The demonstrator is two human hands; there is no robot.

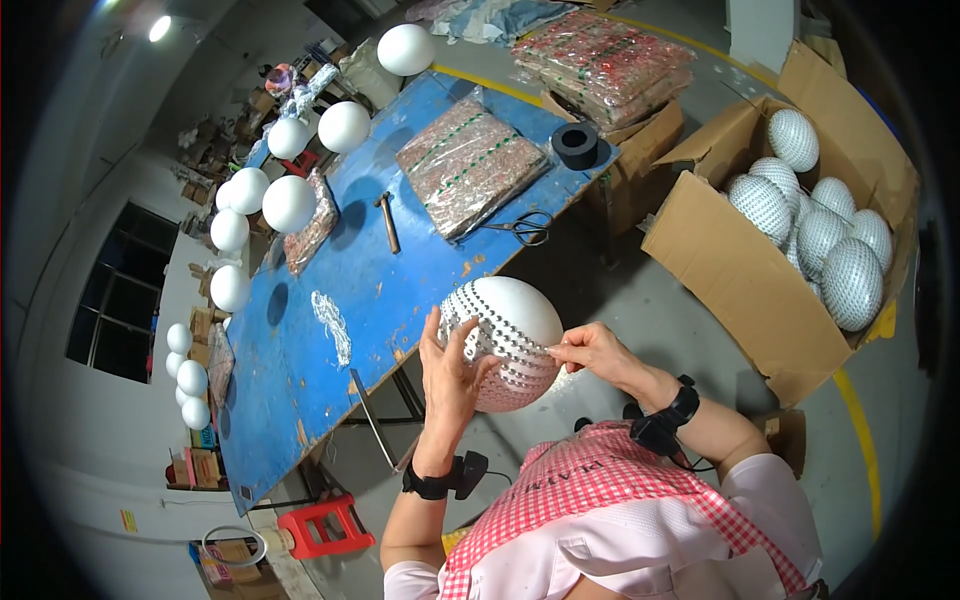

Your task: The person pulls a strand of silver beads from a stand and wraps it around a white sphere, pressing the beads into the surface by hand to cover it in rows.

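Left hand (452, 375) holding half-studded white egg (522, 303), fingers spread | right hand (588, 353) pinched at egg's right side, stud strand (518, 345) perhaps | blue table (375, 285) left | studded eggs (822, 245) right

we see a dark-paned window (122, 290) set in a pale wall (115, 430), one bright lamp (159, 28) overhead, a worn blue bench (385, 300) on grey floor (690, 350) marked with yellow lines (862, 430), and a red stool (325, 530) near the bench's end.
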